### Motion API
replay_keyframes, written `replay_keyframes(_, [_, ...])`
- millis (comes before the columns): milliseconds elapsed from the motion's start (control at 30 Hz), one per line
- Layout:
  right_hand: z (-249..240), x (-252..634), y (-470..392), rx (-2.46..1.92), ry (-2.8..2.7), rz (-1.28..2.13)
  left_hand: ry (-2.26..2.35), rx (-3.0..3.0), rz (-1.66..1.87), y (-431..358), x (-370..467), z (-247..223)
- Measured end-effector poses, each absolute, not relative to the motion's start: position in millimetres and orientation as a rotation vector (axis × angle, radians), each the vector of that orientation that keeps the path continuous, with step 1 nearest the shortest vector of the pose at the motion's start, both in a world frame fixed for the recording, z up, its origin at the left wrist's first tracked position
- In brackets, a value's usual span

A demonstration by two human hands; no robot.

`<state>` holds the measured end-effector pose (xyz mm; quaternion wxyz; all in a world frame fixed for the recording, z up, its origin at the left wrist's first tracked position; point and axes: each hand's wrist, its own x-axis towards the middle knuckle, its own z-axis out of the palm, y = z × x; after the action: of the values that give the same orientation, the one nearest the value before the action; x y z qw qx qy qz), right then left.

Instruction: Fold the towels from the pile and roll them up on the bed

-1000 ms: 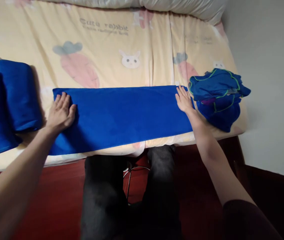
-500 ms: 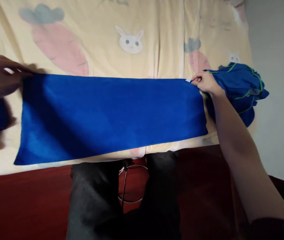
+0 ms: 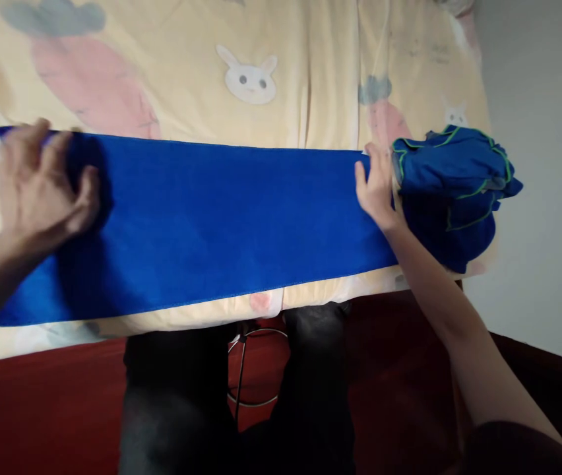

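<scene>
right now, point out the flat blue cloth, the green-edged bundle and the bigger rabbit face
Flat blue cloth (image 3: pixel 226 221): head view, middle of its upper surface
Green-edged bundle (image 3: pixel 452 181): head view, middle of its folds
Bigger rabbit face (image 3: pixel 252 83): head view, between its eyes

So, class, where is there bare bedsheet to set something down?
Bare bedsheet lies beyond the blue cloth, around the rabbit print; a narrow strip borders the cloth's near edge. Crowded: the right end, by the right hand and green-trimmed garments.

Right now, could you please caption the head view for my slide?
Left hand and right hand at opposite ends of a blue cloth on a rabbit-print sheet.
</scene>
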<state>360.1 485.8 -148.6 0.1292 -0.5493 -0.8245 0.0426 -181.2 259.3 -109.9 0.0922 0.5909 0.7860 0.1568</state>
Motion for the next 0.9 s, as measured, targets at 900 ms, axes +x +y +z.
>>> replay_keyframes(900, [-151.9,452.3,329.5,-1.743,-2.408,0.350,2.289,1.785,0.471,81.3,-137.2,-130.8])
